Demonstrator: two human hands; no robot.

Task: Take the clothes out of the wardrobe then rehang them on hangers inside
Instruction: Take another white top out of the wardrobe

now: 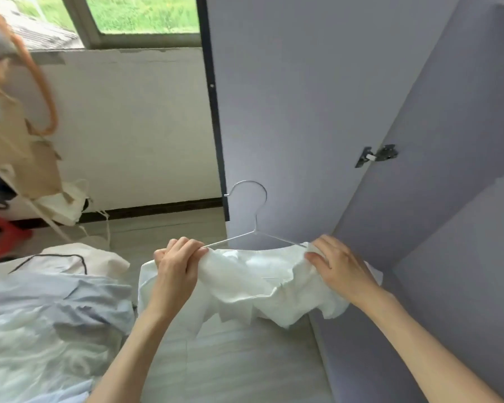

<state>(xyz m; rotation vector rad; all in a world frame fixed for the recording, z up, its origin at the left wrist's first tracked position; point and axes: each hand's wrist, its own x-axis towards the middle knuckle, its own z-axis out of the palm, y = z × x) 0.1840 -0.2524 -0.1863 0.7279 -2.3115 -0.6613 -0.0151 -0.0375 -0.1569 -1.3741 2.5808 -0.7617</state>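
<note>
A white garment hangs bunched over a thin silver wire hanger, whose hook points up in front of the open grey wardrobe door. My left hand grips the garment's left shoulder together with the hanger's left arm. On the right side, my right hand pinches the cloth at the hanger's right end. The hanger's lower bar is hidden under the fabric.
A pile of pale blue and white clothes lies at the lower left. Cardboard, bags and an orange strap stand at the left below a window. The wardrobe's grey side panel, with a hinge, rises on the right.
</note>
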